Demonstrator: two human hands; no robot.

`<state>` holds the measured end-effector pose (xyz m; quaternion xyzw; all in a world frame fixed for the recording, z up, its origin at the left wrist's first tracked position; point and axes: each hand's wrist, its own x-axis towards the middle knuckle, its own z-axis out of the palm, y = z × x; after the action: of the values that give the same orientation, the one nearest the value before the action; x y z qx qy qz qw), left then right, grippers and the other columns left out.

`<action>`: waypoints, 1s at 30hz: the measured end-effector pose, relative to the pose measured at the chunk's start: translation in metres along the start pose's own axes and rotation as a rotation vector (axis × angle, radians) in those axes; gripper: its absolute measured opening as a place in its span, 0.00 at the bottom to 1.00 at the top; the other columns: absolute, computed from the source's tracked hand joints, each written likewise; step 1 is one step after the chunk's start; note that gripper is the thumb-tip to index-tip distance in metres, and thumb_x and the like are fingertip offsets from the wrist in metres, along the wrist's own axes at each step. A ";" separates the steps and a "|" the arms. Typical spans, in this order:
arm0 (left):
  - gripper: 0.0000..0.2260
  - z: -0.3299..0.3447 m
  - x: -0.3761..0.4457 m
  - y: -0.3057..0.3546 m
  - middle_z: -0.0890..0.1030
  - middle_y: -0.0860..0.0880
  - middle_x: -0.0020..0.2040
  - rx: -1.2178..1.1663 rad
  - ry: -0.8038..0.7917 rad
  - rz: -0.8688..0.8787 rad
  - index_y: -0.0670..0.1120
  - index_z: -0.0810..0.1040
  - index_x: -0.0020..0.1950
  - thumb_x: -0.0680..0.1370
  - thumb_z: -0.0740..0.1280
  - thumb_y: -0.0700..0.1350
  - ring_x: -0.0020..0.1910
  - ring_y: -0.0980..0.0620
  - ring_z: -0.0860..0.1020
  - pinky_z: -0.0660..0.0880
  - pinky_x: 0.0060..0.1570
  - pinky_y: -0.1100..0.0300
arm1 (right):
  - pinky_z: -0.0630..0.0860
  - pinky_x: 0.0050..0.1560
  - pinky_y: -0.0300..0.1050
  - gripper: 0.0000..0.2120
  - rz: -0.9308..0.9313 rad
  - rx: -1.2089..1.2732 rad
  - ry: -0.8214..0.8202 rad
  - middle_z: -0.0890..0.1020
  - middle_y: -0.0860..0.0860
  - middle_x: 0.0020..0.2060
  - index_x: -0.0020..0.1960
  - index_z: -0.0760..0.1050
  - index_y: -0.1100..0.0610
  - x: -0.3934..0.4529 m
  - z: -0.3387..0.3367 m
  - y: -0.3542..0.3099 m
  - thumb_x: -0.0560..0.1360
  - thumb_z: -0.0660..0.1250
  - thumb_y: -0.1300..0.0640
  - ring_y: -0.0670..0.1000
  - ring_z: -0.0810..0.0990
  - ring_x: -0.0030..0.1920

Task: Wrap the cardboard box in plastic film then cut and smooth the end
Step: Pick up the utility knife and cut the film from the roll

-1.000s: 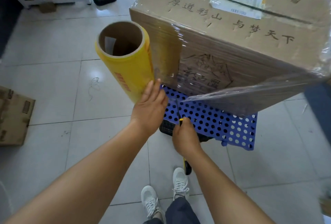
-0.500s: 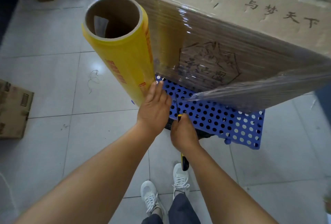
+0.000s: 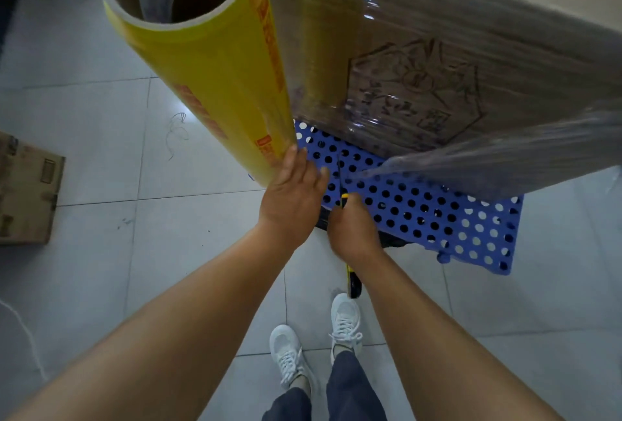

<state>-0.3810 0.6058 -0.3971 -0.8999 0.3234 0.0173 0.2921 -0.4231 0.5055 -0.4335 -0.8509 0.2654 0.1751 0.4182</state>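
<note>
Beside the wrapped cardboard box (image 3: 420, 60), which sits on a blue perforated platform (image 3: 437, 215), the left hand (image 3: 291, 195) lies with straight fingers against the lower end of the yellow film roll (image 3: 215, 67), steadying it. The right hand (image 3: 353, 228) is clamped around a yellow utility knife (image 3: 353, 281), blade pointing up at the film stretched between roll and box. The cut should go best if the roll is drawn away to keep the film taut, and the blade runs clear of the left fingers (image 3: 323, 173), which are close.
</note>
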 end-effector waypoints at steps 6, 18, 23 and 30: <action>0.25 0.012 0.006 0.004 0.77 0.45 0.61 -0.068 -0.008 0.053 0.47 0.75 0.65 0.76 0.45 0.46 0.68 0.40 0.67 0.43 0.69 0.42 | 0.62 0.44 0.38 0.01 0.018 0.061 -0.046 0.72 0.55 0.49 0.52 0.63 0.57 -0.010 0.019 0.026 0.81 0.55 0.61 0.50 0.71 0.45; 0.19 0.017 0.012 0.006 0.79 0.48 0.57 -0.085 -0.073 0.074 0.49 0.77 0.62 0.78 0.52 0.48 0.67 0.39 0.68 0.34 0.67 0.38 | 0.63 0.37 0.39 0.01 -0.004 -0.020 -0.036 0.68 0.49 0.37 0.50 0.64 0.60 0.013 0.027 0.033 0.81 0.56 0.63 0.50 0.72 0.39; 0.21 0.024 0.013 0.008 0.79 0.50 0.57 -0.143 -0.077 0.134 0.51 0.81 0.57 0.76 0.50 0.47 0.68 0.39 0.66 0.37 0.70 0.37 | 0.64 0.61 0.41 0.13 0.003 0.019 -0.045 0.71 0.59 0.63 0.64 0.65 0.64 0.001 0.038 0.047 0.80 0.57 0.62 0.56 0.72 0.62; 0.21 0.004 0.004 0.007 0.67 0.43 0.70 -0.302 -0.075 0.130 0.43 0.60 0.73 0.81 0.49 0.45 0.75 0.39 0.50 0.29 0.63 0.41 | 0.62 0.42 0.33 0.01 -0.074 0.117 0.031 0.71 0.50 0.44 0.51 0.66 0.60 -0.003 0.025 0.035 0.80 0.56 0.64 0.49 0.71 0.47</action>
<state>-0.3820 0.6011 -0.4047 -0.9095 0.3634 0.1180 0.1638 -0.4483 0.5090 -0.4688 -0.8369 0.2499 0.1306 0.4691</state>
